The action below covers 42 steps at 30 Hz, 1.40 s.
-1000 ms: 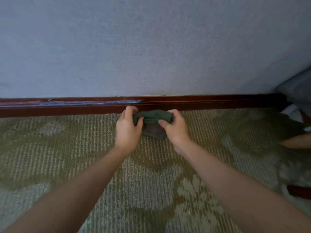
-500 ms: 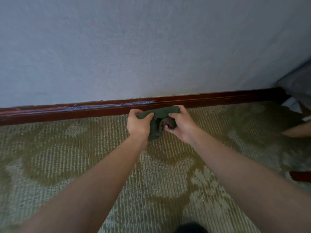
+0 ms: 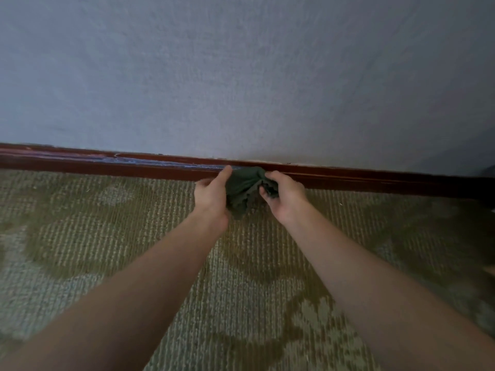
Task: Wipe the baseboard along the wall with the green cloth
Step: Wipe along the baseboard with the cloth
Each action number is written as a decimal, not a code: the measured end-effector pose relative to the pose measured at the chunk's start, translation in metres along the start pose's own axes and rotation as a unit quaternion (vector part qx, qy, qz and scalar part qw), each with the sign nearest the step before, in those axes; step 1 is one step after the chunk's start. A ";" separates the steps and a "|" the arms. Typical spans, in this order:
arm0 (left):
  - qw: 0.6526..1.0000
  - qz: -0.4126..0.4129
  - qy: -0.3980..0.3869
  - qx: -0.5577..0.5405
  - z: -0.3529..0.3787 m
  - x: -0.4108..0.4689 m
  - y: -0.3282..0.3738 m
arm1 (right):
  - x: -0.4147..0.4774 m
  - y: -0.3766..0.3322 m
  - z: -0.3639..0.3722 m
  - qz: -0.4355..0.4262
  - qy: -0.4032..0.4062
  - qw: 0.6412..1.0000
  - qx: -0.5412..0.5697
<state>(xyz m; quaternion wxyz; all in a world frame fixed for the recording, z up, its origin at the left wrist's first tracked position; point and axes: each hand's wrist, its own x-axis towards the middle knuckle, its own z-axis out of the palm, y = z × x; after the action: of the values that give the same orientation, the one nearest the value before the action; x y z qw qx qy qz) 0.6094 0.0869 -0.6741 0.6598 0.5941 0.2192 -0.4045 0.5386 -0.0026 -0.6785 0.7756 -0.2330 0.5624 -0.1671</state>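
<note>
A dark green cloth [image 3: 242, 188] hangs bunched between both my hands, just in front of the dark red wooden baseboard [image 3: 107, 164] that runs along the foot of the wall. My left hand [image 3: 211, 194] holds the cloth's left side, thumb pointing up at the baseboard. My right hand [image 3: 285, 195] pinches the cloth's right side with curled fingers. The cloth's top edge overlaps the baseboard; whether it touches the wood I cannot tell. A pale bluish streak [image 3: 160, 163] lies on the baseboard left of the cloth.
A pale grey-blue wall [image 3: 241, 76] fills the upper half. Green patterned carpet [image 3: 107, 236] covers the floor under my arms. The baseboard runs on to the right [image 3: 401, 180] into a dark corner at the frame's edge.
The view has tilted and shifted left, so the objects at the right edge are out of sight. The cloth, folded flat a second ago, now hangs bunched and looser between my hands.
</note>
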 end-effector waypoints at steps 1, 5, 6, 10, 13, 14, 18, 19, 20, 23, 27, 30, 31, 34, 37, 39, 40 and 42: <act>1.000 -0.022 0.000 0.001 -0.001 0.002 -0.001 | 0.002 0.002 0.002 -0.003 0.013 1.000 0.019; 0.999 -0.041 -0.026 -0.011 -0.001 0.012 0.005 | 0.009 0.013 0.007 -0.020 0.037 0.994 0.097; 0.999 -0.030 -0.023 -0.014 0.000 0.015 0.008 | 0.010 0.015 0.008 -0.023 0.036 0.992 0.116; 1.000 -0.001 0.013 -0.026 0.007 0.016 0.010 | 0.001 0.017 0.015 -0.050 0.055 0.987 0.145; 0.998 0.041 0.047 0.005 0.003 0.021 0.008 | -0.004 0.022 0.029 -0.071 0.081 0.988 0.110; 0.996 0.056 0.068 0.019 -0.001 0.025 0.009 | -0.005 0.026 0.034 -0.076 0.083 0.990 0.087; 0.991 0.081 0.098 0.036 -0.011 0.035 0.011 | -0.003 0.036 0.047 -0.089 0.086 0.992 0.035; 0.992 0.077 0.097 0.034 -0.010 0.035 0.010 | -0.003 0.034 0.045 -0.092 0.083 0.992 0.034; 0.992 0.072 0.097 0.034 -0.006 0.034 0.007 | -0.002 0.032 0.041 -0.096 0.081 0.991 0.035; 0.994 0.046 0.088 0.036 0.009 0.028 -0.002 | 0.000 0.019 0.024 -0.113 0.099 0.987 0.056; 0.996 0.036 0.077 0.032 0.018 0.026 -0.009 | 0.002 0.015 0.016 -0.122 0.110 0.983 0.081; 0.994 0.061 0.081 0.048 0.012 0.028 -0.006 | 0.003 0.019 0.020 -0.113 0.106 0.984 0.092; 0.993 0.067 0.083 0.049 0.010 0.029 -0.005 | 0.003 0.020 0.021 -0.111 0.102 0.985 0.090; 0.992 0.077 0.090 0.034 0.006 0.031 -0.005 | 0.005 0.023 0.025 -0.107 0.089 0.988 0.072; 0.986 0.091 0.134 0.042 0.011 0.032 -0.010 | 0.006 0.023 0.024 -0.101 0.079 0.991 0.047; 0.983 0.087 0.154 0.042 0.017 0.031 -0.014 | 0.006 0.018 0.018 -0.102 0.083 0.991 0.038; 0.983 0.088 0.155 0.042 0.021 0.030 -0.016 | 0.007 0.015 0.015 -0.106 0.088 0.990 0.040; 0.983 0.098 0.150 0.043 0.025 0.029 -0.020 | 0.006 0.011 0.010 -0.115 0.094 0.988 0.045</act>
<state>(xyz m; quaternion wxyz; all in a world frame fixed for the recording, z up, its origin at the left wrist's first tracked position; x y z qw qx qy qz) 0.6055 0.0555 -0.7036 0.6299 0.6942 0.2390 -0.2534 0.5501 0.0051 -0.6871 0.7043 -0.2440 0.5944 -0.3018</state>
